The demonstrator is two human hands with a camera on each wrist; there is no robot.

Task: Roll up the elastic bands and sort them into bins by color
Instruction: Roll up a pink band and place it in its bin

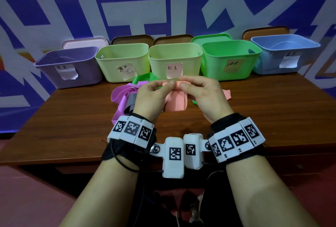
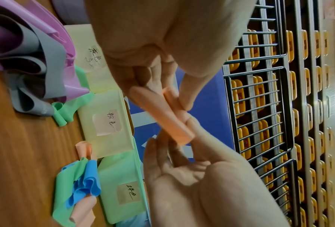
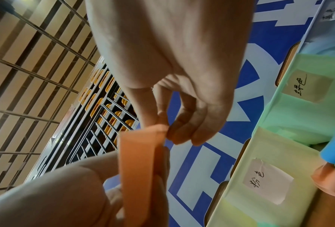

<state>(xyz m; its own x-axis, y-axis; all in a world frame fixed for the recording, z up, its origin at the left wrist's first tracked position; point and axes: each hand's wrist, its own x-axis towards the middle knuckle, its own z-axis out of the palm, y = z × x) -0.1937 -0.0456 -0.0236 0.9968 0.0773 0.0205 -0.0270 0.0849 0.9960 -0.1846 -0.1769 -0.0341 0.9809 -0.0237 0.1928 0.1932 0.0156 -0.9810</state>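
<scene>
Both hands are raised over the wooden table (image 1: 254, 117) and share one salmon-pink elastic band (image 1: 176, 104). My left hand (image 1: 168, 84) pinches the band's top edge between thumb and fingers, and my right hand (image 1: 183, 84) pinches the same edge right beside it. The top edge is curled into a short roll (image 2: 174, 121), and the rest hangs down as a flat strip (image 3: 137, 161). Right behind the hands stands the pale yellow-green bin with the pink label (image 1: 174, 57).
A row of labelled bins lines the table's far edge: purple (image 1: 69, 66), yellow-green (image 1: 123, 59), green (image 1: 231, 59), blue (image 1: 283, 53). Loose purple (image 1: 121, 95), grey (image 1: 131, 102), green (image 2: 63, 184) and blue (image 2: 89, 182) bands lie under and around the hands.
</scene>
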